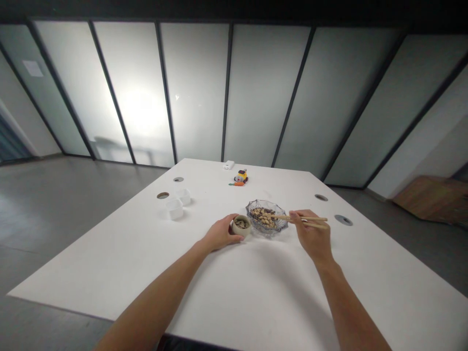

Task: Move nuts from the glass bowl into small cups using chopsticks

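My left hand (221, 234) is closed round the side of a small pale cup (240, 232) standing on the table. Inside the cup lie small seed-like pieces (241, 223), too small to name surely. Just right of it sits a clear faceted glass bowl (272, 233) holding a mix of nuts and darker seeds (263, 217). My right hand (312, 234) grips a pair of wooden chopsticks (310, 218) from the right side. Their tips reach over the bowl into the nuts; whether a piece is pinched between them I cannot tell.
Two clear plastic containers (174, 209) stand on the left of the white table (120, 263). Further back are a yellow toy vehicle (242, 176), an orange carrot-shaped piece (238, 184) and a white box-like object (228, 165). Round cable holes (163, 195) pierce both sides of the tabletop.
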`<control>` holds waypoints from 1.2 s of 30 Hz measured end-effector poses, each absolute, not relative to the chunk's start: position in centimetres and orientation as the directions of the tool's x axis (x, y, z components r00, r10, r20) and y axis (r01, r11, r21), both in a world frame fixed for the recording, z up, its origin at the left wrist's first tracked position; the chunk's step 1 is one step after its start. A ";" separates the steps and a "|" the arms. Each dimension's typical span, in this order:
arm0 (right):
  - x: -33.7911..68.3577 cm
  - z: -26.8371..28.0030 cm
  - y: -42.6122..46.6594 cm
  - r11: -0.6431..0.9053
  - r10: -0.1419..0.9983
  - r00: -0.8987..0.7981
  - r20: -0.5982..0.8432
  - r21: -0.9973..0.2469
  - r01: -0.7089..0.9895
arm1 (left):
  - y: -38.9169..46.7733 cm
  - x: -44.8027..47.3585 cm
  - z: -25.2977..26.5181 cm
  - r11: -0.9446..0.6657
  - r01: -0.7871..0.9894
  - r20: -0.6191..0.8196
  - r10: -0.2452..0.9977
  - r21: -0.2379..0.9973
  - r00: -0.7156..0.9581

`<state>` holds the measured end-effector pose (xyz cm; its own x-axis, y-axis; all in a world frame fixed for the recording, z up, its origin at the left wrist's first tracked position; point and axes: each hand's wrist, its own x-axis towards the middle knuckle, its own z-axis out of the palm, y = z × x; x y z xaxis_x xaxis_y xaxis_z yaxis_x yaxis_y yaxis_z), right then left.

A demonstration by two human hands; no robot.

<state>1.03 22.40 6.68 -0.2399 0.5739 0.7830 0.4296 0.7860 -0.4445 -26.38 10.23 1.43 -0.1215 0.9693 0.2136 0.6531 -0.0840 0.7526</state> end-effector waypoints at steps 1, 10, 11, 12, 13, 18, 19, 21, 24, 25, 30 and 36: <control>1.2 6.7 22.5 0.801 0.536 -0.270 0.800 -0.381 0.462 | 10.2 -26.4 1.4 -0.082 0.651 0.211 0.970 0.755 -0.123; 1.0 5.9 22.9 0.775 0.549 -0.349 0.759 -0.306 0.553 | 10.3 -26.4 1.4 -0.099 0.654 0.226 0.968 0.750 -0.112; 1.0 5.8 22.9 0.777 0.553 -0.353 0.754 -0.315 0.544 | 10.3 -26.4 1.3 -0.099 0.656 0.228 0.967 0.749 -0.114; 1.0 5.8 22.9 0.781 0.555 -0.356 0.752 -0.324 0.533 | 10.3 -26.4 1.3 -0.097 0.657 0.228 0.967 0.748 -0.116; 1.0 5.8 22.9 0.786 0.555 -0.356 0.752 -0.333 0.521 | 10.3 -26.4 1.3 -0.095 0.657 0.225 0.967 0.748 -0.116; 1.1 6.0 22.8 0.795 0.543 -0.329 0.773 -0.347 0.497 | 10.2 -26.4 1.5 -0.086 0.654 0.208 0.972 0.752 -0.112; 1.1 6.1 22.8 0.795 0.539 -0.322 0.778 -0.343 0.501 | 10.2 -26.4 1.5 -0.086 0.654 0.208 0.972 0.751 -0.111; 1.2 6.1 22.9 0.793 0.530 -0.311 0.789 -0.331 0.512 | 10.2 -26.4 1.5 -0.087 0.654 0.210 0.971 0.751 -0.112; 1.3 6.2 23.0 0.792 0.514 -0.301 0.803 -0.309 0.527 | 10.2 -26.4 1.4 -0.096 0.653 0.222 0.968 0.751 -0.114; 1.3 6.3 23.0 0.792 0.508 -0.301 0.807 -0.302 0.530 | 10.2 -26.4 1.4 -0.100 0.654 0.227 0.967 0.750 -0.113; 1.1 6.0 23.2 0.785 0.526 -0.308 0.793 -0.312 0.536 | 10.3 -26.5 1.4 -0.092 0.657 0.218 0.970 0.748 -0.112; 1.0 5.3 23.4 0.774 0.569 -0.304 0.764 -0.373 0.511 | 10.2 -26.5 1.5 -0.101 0.659 0.224 0.969 0.746 -0.105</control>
